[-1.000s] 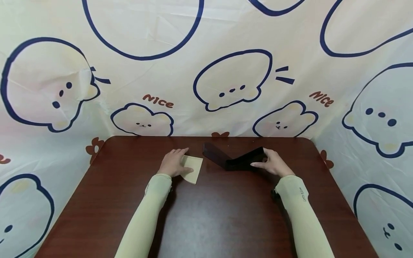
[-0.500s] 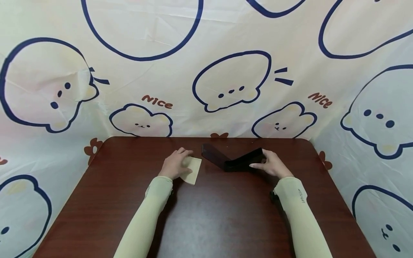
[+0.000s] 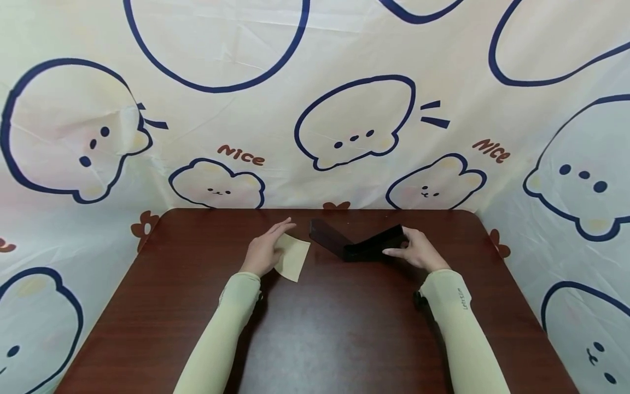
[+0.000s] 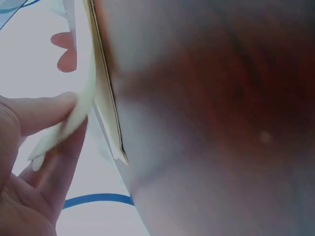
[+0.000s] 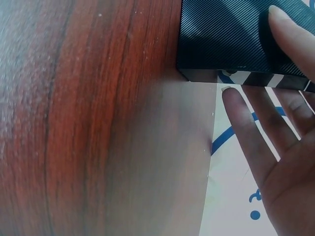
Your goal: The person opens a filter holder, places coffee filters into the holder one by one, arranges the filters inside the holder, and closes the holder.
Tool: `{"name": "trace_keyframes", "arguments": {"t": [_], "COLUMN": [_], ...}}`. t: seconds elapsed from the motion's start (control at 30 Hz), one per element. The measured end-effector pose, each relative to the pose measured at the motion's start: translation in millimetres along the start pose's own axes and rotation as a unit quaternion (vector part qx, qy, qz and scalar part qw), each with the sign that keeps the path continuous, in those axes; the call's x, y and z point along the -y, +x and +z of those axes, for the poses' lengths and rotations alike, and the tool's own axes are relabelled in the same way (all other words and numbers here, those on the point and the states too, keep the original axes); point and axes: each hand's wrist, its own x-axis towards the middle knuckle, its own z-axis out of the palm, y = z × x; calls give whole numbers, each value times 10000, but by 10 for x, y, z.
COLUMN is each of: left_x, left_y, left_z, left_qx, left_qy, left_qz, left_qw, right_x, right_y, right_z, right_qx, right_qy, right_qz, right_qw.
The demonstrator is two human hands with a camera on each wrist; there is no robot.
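While the left hand point(image 3: 261, 254) pinches a cream piece of paper point(image 3: 293, 260) between its thumb and fingers, the right hand point(image 3: 418, 250) grips a black box point(image 3: 371, 243) by its right end. In the left wrist view the paper bends up under the thumb, with another pale layer beside it; the picture cuts off its top, so how the layers join cannot be told. From the head, the left hand covers the paper's near left part.

The right thumb lies on the box's ribbed face and the fingers are on the other side, partly hidden by it. Pale stripes show along its edge, too unclear to call gaps or markings. A dark panel point(image 3: 327, 236) slants away from the box's left end, just beside the paper, its detail lost in the gloom.

Pale sleeves point(image 3: 216, 328) run off the bottom of the head view, a dark object point(image 3: 420, 300) mostly hidden under the right cuff. Below is the brown table point(image 3: 325, 328); behind, a cartoon-printed cloth point(image 3: 354, 44), its upper drawings cropped.
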Motion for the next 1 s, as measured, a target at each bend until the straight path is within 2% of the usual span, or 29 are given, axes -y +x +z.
{"name": "trace_keyframes", "arguments": {"t": [0.1,0.23,0.4,0.47,0.53,0.73,0.8,0.9,1.0], "left_x": [18,38,42,40,39,61,68,74,74], "left_y": [-12,-15,-30,-44,-59,-67,-62,-60,-59], "left_z": [6,-2,-77,-125,-174,-231,-227,-211,-193], "left_qx": [68,296,725,864,929,753,661,438,58], "left_qy": [-190,-685,-1479,-1696,-1758,-1592,-1490,-1304,-1226], "left_qz": [72,-64,-312,-370,-328,28,27,99,205], "left_qw": [9998,9972,9858,9810,9795,9844,9866,9904,9922], "right_x": [-9,-20,-12,-3,2,-16,-23,-30,-21], "right_y": [-11,-23,-28,-20,-14,-15,-12,3,20], "right_z": [-6,5,6,1,-3,-9,-11,-14,-24], "right_qx": [23,-17,-129,-158,-185,-24,20,62,93], "right_qy": [-5,63,-25,-81,-103,-120,-101,-89,-114], "right_qz": [48,-59,-168,-199,-182,-95,-51,14,68], "right_qw": [10000,10000,9998,9996,9996,9999,9999,9999,9999]}}
